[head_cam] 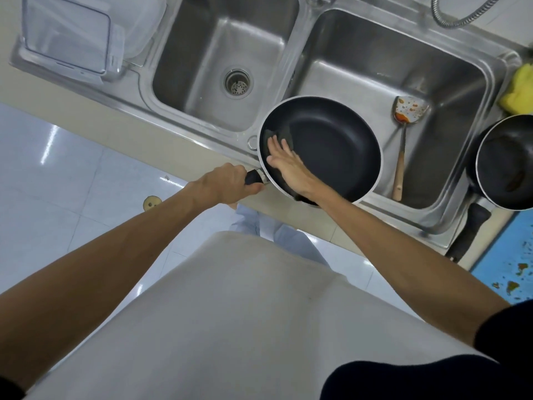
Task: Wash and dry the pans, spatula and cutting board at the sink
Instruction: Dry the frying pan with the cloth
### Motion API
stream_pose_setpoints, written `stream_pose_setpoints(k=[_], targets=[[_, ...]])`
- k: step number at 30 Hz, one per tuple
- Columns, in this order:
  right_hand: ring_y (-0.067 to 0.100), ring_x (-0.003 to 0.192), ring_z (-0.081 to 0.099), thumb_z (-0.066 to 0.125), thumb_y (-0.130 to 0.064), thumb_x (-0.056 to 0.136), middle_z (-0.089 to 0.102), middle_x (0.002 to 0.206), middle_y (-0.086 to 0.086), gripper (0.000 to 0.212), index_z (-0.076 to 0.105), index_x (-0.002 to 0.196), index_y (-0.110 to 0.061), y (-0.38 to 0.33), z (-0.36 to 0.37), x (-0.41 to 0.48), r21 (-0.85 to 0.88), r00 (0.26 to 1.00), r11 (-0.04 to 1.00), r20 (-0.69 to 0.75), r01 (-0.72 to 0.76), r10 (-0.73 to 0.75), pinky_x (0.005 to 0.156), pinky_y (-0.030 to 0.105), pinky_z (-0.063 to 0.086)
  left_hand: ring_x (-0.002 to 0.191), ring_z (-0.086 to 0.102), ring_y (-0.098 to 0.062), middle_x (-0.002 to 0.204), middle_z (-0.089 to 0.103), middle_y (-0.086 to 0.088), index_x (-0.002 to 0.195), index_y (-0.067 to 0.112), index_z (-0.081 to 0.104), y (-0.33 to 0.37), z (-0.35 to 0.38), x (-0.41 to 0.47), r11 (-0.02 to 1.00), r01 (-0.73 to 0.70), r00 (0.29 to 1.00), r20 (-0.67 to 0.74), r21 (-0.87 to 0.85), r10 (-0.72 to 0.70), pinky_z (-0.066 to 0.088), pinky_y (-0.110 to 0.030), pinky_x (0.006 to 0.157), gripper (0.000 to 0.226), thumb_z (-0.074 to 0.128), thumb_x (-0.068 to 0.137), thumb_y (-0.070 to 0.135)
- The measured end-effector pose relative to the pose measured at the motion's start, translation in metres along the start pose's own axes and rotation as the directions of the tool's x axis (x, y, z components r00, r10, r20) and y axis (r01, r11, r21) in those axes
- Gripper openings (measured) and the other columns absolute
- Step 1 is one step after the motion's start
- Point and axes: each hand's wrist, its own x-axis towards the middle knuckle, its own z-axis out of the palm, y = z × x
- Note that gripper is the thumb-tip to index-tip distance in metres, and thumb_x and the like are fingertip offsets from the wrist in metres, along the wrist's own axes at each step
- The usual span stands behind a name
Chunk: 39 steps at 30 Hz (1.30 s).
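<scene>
— Over the front edge of the sink (199,134), partly above the right basin (360,67): that's where the frying pan (331,151) is, held up off the steel. What's holding it?

— The left hand (227,183) is clenched round the black handle (255,177). The right hand (288,166) lies flat inside the pan, fingers straight, pressing a dark pad (278,135) against the near wall. It grasps nothing; it only pushes.

— Washing or drying?

— I can't tell whether the pad is a scourer or a cloth, and no running water shows. The inside looks free of bits, so I'd judge this pan is nearly done.

— How to do the wipe well?

— Keep the handle grip firm so the pan doesn't tip under the push, and tilt it toward the basin so drips fall in and not on the floor. Work the pad round the curved wall in a ring, then across the flat bottom, with light pressure on that dark coating. Then do the rim and the underside.

— And what's left?

— Plenty, by the look of it. The spatula (403,140) lies in the right basin, its blade smeared with orange sauce. A second pan (507,163) sits at the sink's right edge with brown residue inside, and the blue cutting board (507,255) near it carries food scraps. A yellow cloth (519,85) sits at the far right corner.
</scene>
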Motion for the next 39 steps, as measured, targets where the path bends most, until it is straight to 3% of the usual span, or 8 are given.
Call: stream_pose_setpoints(k=[4, 9, 13, 16, 23, 25, 32, 39], targets=[[0.002, 0.153, -0.004, 0.026, -0.026, 0.111, 0.005, 0.169, -0.013, 0.055, 0.008, 0.162, -0.021, 0.023, -0.009, -0.047, -0.111, 0.983, 0.987, 0.158, 0.116, -0.098, 0.12, 0.026, 0.008, 0.07, 0.055, -0.03, 0.075, 0.056, -0.01, 0.081, 0.005, 0.051, -0.003, 0.006, 0.001, 0.999, -0.014, 1.0, -0.024, -0.031, 0.014, 0.04, -0.033, 0.063, 0.062, 0.046, 0.094, 0.066], [-0.001, 0.153, 0.001, 0.023, -0.043, 0.11, 0.007, 0.157, -0.036, 0.047, 0.021, 0.157, -0.043, 0.093, -0.044, -0.082, -0.45, 0.944, 0.865, 0.322, 0.223, -0.076, 0.123, 0.045, 0.017, 0.058, 0.049, -0.02, 0.064, 0.052, -0.007, 0.07, 0.009, 0.045, -0.009, 0.01, -0.001, 0.996, -0.037, 0.999, -0.039, -0.08, 0.034, 0.032, -0.029, 0.05, 0.057, 0.049, 0.096, 0.059], [0.011, 0.155, 0.012, -0.003, -0.06, 0.093, 0.012, 0.164, -0.022, 0.073, 0.018, 0.159, -0.039, 0.124, -0.078, -0.093, -0.684, 0.976, 0.714, 0.217, 0.151, 0.0, 0.123, 0.046, 0.016, 0.065, 0.052, -0.024, 0.072, 0.059, -0.011, 0.078, 0.004, 0.052, -0.007, 0.008, -0.003, 0.994, -0.042, 0.999, -0.037, -0.098, 0.039, 0.031, -0.023, 0.051, 0.056, 0.05, 0.098, 0.056], [0.018, 0.153, 0.024, -0.008, -0.058, 0.086, 0.022, 0.166, -0.01, 0.086, 0.025, 0.159, -0.028, 0.127, -0.077, -0.096, -0.762, 0.996, 0.644, 0.089, 0.07, -0.003, 0.117, 0.041, 0.021, 0.073, 0.055, -0.027, 0.08, 0.064, -0.014, 0.083, 0.003, 0.054, -0.006, 0.009, -0.006, 0.994, -0.043, 0.998, -0.048, -0.104, 0.039, 0.033, -0.023, 0.053, 0.055, 0.049, 0.098, 0.055], [0.029, 0.136, 0.048, 0.018, -0.048, 0.095, 0.045, 0.156, -0.004, 0.068, 0.05, 0.149, -0.021, 0.092, -0.003, -0.121, -0.646, 0.988, 0.754, 0.002, 0.122, -0.158, 0.094, 0.044, 0.037, 0.076, 0.058, -0.03, 0.084, 0.063, -0.017, 0.089, 0.0, 0.057, -0.007, 0.011, -0.013, 0.992, -0.036, 0.999, -0.024, -0.123, 0.033, 0.038, -0.029, 0.056, 0.058, 0.05, 0.097, 0.057], [0.027, 0.136, 0.045, 0.019, -0.044, 0.096, 0.043, 0.158, -0.006, 0.065, 0.048, 0.15, -0.022, 0.07, 0.016, -0.105, -0.609, 0.983, 0.782, -0.015, 0.136, -0.182, 0.091, 0.043, 0.04, 0.078, 0.059, -0.031, 0.084, 0.062, -0.016, 0.089, -0.001, 0.057, -0.007, 0.013, -0.013, 0.992, -0.024, 0.999, -0.024, -0.128, 0.021, 0.04, -0.033, 0.063, 0.06, 0.05, 0.096, 0.059], [0.017, 0.156, -0.003, 0.015, -0.035, 0.108, 0.001, 0.17, -0.01, 0.056, 0.011, 0.162, -0.022, 0.023, 0.01, -0.012, -0.36, 0.997, 0.93, 0.008, 0.076, -0.078, 0.121, 0.048, 0.009, 0.055, 0.047, -0.014, 0.065, 0.049, -0.004, 0.081, 0.003, 0.051, 0.0, 0.012, -0.018, 0.994, -0.002, 0.999, -0.042, -0.112, -0.003, 0.03, -0.023, 0.046, 0.053, 0.049, 0.099, 0.052], [0.032, 0.155, 0.002, 0.026, -0.036, 0.106, 0.002, 0.17, 0.001, 0.064, 0.004, 0.162, -0.012, 0.044, -0.011, 0.035, -0.522, 0.969, 0.845, -0.247, -0.114, -0.022, 0.121, 0.058, 0.018, 0.057, 0.046, -0.013, 0.071, 0.049, -0.005, 0.077, 0.009, 0.047, 0.002, 0.012, -0.02, 0.991, 0.024, 0.997, -0.066, -0.129, -0.033, 0.031, -0.025, 0.048, 0.05, 0.05, 0.098, 0.055]])
